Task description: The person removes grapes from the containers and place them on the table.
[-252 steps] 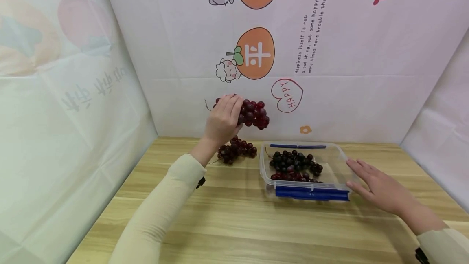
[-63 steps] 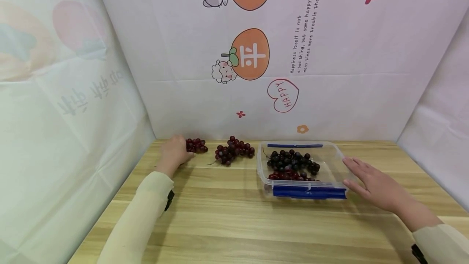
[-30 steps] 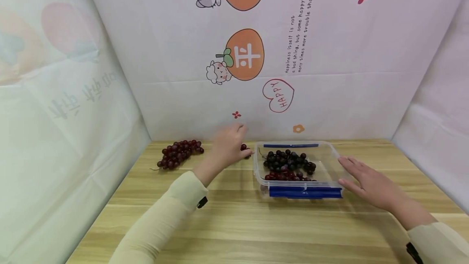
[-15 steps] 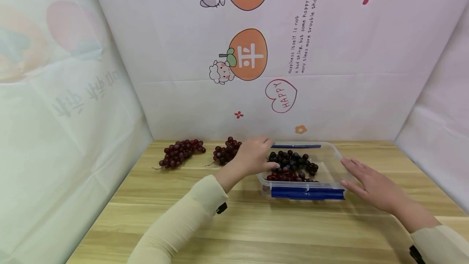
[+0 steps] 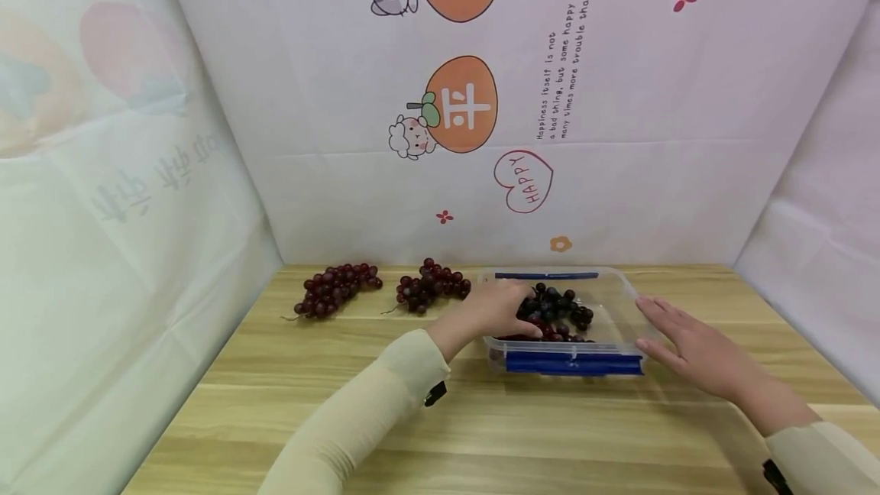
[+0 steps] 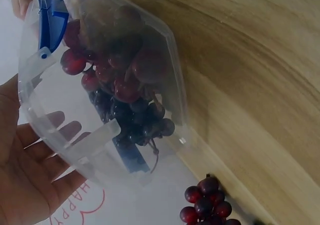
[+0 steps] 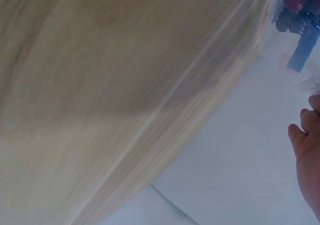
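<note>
A clear plastic container with blue latches holds a bunch of dark grapes and a bunch of red grapes. My left hand reaches over its left rim, close above the grapes, which it partly hides. In the left wrist view that hand has its fingers spread, some showing through the clear wall, with nothing in the palm. Fingers extended, my right hand rests against the container's right side. Only part of the right hand shows in the right wrist view.
Two red grape bunches lie on the wooden table: one at the back left, another just left of the container. A printed white cloth rises behind the table's back edge, with white sheets at both sides.
Earlier my left hand held a red grape bunch in the air; that bunch now lies at the back left. The left hand has since moved right, into the container. The right hand stays put.
</note>
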Available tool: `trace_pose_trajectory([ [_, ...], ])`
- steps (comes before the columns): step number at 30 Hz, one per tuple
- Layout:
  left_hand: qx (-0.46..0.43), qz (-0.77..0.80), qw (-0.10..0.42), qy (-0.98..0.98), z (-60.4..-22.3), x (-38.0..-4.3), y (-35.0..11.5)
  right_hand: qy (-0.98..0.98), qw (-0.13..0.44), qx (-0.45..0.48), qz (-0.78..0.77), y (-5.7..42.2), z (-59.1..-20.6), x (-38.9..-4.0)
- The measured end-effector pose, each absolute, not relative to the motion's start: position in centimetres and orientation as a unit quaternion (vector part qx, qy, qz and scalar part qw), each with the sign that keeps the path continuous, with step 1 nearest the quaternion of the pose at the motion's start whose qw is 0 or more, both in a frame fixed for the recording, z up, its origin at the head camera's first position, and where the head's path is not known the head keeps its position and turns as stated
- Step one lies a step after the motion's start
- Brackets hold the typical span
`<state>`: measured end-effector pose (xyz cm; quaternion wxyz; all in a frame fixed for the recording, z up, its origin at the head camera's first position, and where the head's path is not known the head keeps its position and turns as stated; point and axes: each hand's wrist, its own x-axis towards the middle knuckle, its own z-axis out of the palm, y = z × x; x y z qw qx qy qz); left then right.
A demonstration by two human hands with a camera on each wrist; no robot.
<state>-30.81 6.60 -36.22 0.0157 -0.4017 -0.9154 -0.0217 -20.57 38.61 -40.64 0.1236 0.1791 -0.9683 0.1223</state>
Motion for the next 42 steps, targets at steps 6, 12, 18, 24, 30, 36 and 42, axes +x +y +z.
trace_pose_trajectory([
  [6,-0.409,-0.036,-0.013,-0.912,-36.9,-31.2,7.5,-0.969,0.116,0.176,0.125,38.5,-40.5,-20.5],
  [12,-0.416,-0.060,-0.040,-0.907,-37.3,-31.4,8.4,-0.968,0.121,0.179,0.126,38.3,-40.4,-20.4],
  [18,-0.423,-0.067,-0.058,-0.902,-37.9,-31.8,9.1,-0.967,0.128,0.180,0.127,38.4,-40.6,-20.5],
  [24,-0.430,-0.061,-0.079,-0.897,-38.2,-32.1,9.6,-0.968,0.120,0.177,0.132,38.4,-40.6,-20.5],
  [30,-0.435,-0.049,-0.111,-0.892,-38.0,-32.2,9.9,-0.969,0.115,0.176,0.127,38.4,-40.5,-20.5],
  [36,-0.438,-0.035,-0.140,-0.887,-37.9,-32.4,10.4,-0.968,0.123,0.178,0.129,38.2,-40.5,-20.5],
  [42,-0.434,-0.032,-0.176,-0.883,-37.8,-32.5,11.0,-0.966,0.130,0.183,0.129,38.3,-40.6,-20.5],
])
